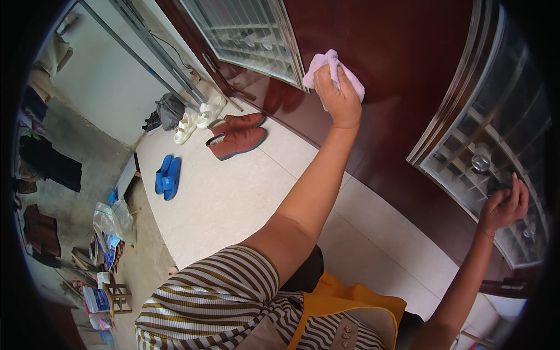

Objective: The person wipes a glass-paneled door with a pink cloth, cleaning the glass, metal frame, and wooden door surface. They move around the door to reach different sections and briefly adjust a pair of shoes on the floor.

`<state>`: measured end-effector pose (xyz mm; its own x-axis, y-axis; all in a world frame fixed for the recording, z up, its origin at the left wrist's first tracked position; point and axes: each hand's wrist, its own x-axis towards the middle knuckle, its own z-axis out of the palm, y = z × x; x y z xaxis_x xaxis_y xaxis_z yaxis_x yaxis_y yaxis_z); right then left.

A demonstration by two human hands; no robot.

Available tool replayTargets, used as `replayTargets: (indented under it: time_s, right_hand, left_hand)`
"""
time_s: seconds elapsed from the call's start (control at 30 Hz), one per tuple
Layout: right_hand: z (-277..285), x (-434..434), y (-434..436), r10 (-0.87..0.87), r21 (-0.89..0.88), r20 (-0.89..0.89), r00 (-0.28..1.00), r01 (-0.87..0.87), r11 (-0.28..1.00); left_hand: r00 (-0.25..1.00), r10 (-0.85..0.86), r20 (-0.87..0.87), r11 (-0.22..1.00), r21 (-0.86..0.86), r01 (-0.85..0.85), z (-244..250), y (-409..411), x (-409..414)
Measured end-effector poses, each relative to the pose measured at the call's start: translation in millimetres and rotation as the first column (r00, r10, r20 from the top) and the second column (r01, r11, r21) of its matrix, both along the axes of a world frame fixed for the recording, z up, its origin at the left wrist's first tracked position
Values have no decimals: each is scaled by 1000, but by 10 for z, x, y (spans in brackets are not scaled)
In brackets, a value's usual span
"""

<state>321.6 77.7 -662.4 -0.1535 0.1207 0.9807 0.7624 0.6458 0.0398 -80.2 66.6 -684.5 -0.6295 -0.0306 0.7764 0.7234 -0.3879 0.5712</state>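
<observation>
My left hand (340,97) grips a bunched pink cloth (353,83) against the glossy dark red door panel (393,57). The cloth lies beside the metal frame of a glass pane (245,39). My right hand (505,205) is at a second glass pane (470,109) on the right, fingers raised and partly bent. I see nothing in it; whether its fingertips touch the glass I cannot tell. Behind this pane runs a pale grid with round clear ornaments (481,162). I wear a striped top (210,293) and an orange-edged apron (350,299).
Brown ankle boots (238,142), white sandals (186,127), blue slides (168,177) and a dark bag (169,111) sit on the tiled floor (227,205). Grey metal poles (162,52) lean nearby. At left are hanging clothes (50,162), a plastic bag (114,221), a bucket (96,299) and a wooden stool (118,297).
</observation>
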Motion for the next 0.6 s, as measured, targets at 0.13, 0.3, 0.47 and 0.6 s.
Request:
replayTargets:
  time_s: [0.13, 0.3, 0.47, 0.6]
  right_hand:
    - [-7, -110, -154, -11, -54, -60, 998, 8, 999]
    - [259, -53, -480, 33, -171, 6, 999, -31, 985]
    - [565, 30, -567, -20, -116, 54, 998, 26, 993]
    - [571, 26, -484, -80, -111, 70, 994, 87, 990]
  left_hand:
    - [987, 33, 158, 985, -171, -5, -17, -127, -34]
    - [994, 109, 10, 993, -57, -108, 252, -180, 18]
    - [994, 108, -14, 992, -64, -109, 429, -183, 101]
    - [983, 145, -112, 989, -6, -147, 326, -155, 95]
